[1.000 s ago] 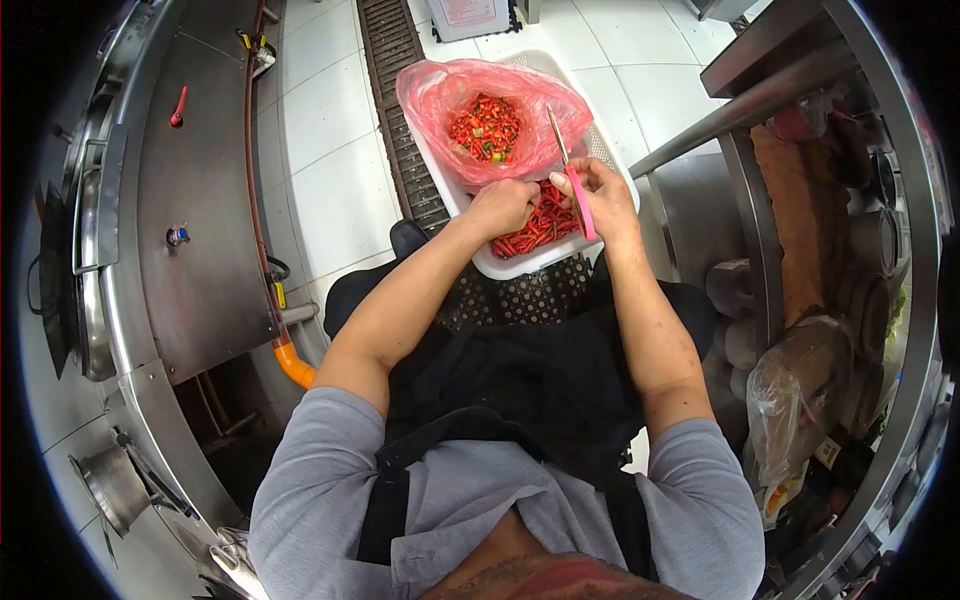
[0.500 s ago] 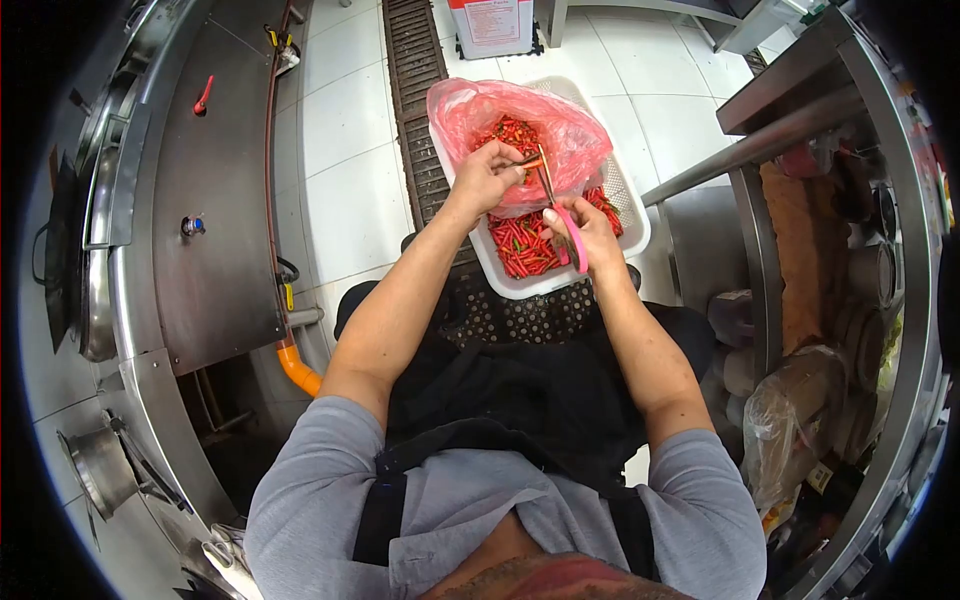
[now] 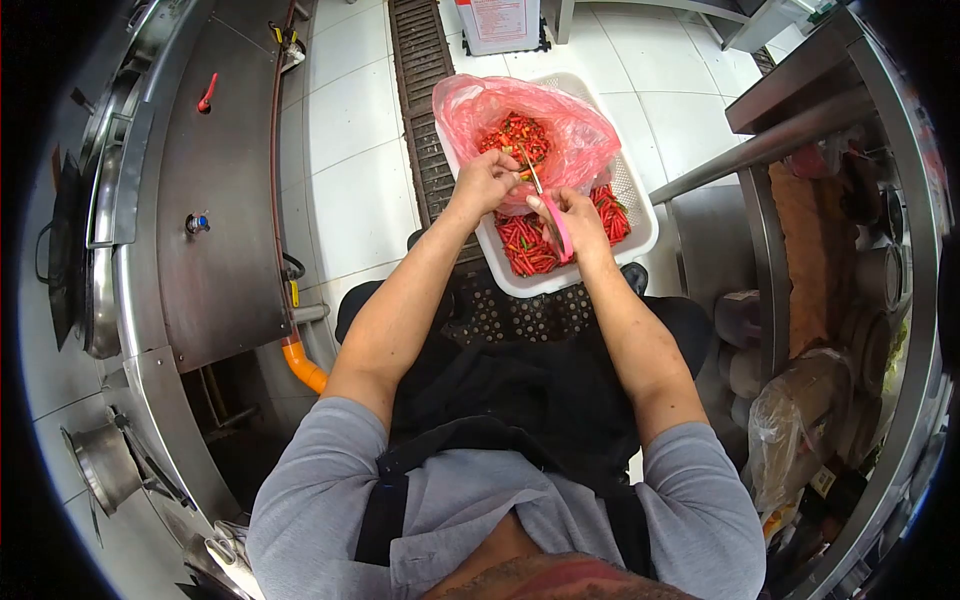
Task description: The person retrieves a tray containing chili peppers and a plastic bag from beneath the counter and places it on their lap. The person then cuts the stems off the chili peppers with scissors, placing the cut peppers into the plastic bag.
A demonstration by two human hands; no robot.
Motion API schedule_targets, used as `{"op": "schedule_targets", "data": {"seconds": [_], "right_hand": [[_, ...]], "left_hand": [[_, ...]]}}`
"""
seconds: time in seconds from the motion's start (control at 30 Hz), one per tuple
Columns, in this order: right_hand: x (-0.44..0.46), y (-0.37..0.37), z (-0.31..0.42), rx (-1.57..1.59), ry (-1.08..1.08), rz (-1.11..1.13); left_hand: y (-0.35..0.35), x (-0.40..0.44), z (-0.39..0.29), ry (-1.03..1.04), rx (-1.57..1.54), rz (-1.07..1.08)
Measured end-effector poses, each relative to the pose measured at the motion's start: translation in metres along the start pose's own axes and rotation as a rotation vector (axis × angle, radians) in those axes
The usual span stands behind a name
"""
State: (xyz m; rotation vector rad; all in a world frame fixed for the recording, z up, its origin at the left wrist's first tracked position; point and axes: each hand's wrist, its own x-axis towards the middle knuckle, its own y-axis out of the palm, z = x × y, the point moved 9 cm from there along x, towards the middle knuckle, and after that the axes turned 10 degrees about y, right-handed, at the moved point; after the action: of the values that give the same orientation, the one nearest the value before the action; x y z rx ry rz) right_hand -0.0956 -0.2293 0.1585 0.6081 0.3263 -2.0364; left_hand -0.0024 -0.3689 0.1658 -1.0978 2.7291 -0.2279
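- Here's the white basket (image 3: 643, 205) on the tiled floor (image 3: 355, 200), mesh-sided, standing in front of the person, and it carries two loads.
- First load: whole red chilies (image 3: 528, 250), heaped along the near end and spreading to the right-hand corner, slim and glossy, a few touches of green among them.
- Second load: the pink plastic bag (image 3: 585, 130), sitting in the basket's far part, thin, crumpled, mouth wide open.
- And inside that bag, chopped chilies (image 3: 518, 130), short bits, mostly red, with flecks of green and yellow-orange.
- Now the hands! The right hand (image 3: 582, 222) is closed round the pink handles of the scissors (image 3: 564, 240), whose slim metal blades point up over the bag's mouth.
- The left hand (image 3: 484, 184) is just beside those blades, thumb and fingertips drawn close; whether they grip a chili is too small to tell.
- The two hands sit near each other, apart, above the basket.
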Motion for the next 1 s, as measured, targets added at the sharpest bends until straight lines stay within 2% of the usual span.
{"op": "schedule_targets", "data": {"seconds": [0.1,0.23,0.33,0.4,0.53,0.63,0.77,0.93,1.0], "right_hand": [[-0.003,-0.001,-0.001,0.000,0.045,0.034],[0.002,-0.004,-0.010,-0.046,0.047,-0.006],[0.003,-0.002,-0.014,0.016,0.038,0.009],[0.003,0.000,-0.014,0.061,0.029,0.033],[0.006,-0.001,-0.021,0.073,0.013,0.038],[0.005,-0.002,-0.014,0.028,0.021,0.030],[0.007,-0.002,-0.010,0.041,-0.005,0.030],[0.002,-0.004,0.000,0.016,-0.070,0.007],[0.002,-0.004,0.001,0.021,-0.073,0.011]], "left_hand": [[-0.003,0.003,0.002,0.016,0.170,0.006],[-0.008,0.005,0.006,-0.019,0.156,-0.086],[-0.011,0.009,0.001,0.077,0.074,-0.151],[0.000,0.006,0.000,0.036,-0.045,-0.089],[0.018,0.001,0.001,0.045,-0.059,0.004],[0.020,0.012,0.018,0.236,0.060,0.040],[0.016,0.017,0.023,0.222,0.053,-0.018],[0.007,0.006,-0.009,0.167,0.094,-0.042],[0.005,0.000,-0.013,0.080,0.104,-0.032]]}}
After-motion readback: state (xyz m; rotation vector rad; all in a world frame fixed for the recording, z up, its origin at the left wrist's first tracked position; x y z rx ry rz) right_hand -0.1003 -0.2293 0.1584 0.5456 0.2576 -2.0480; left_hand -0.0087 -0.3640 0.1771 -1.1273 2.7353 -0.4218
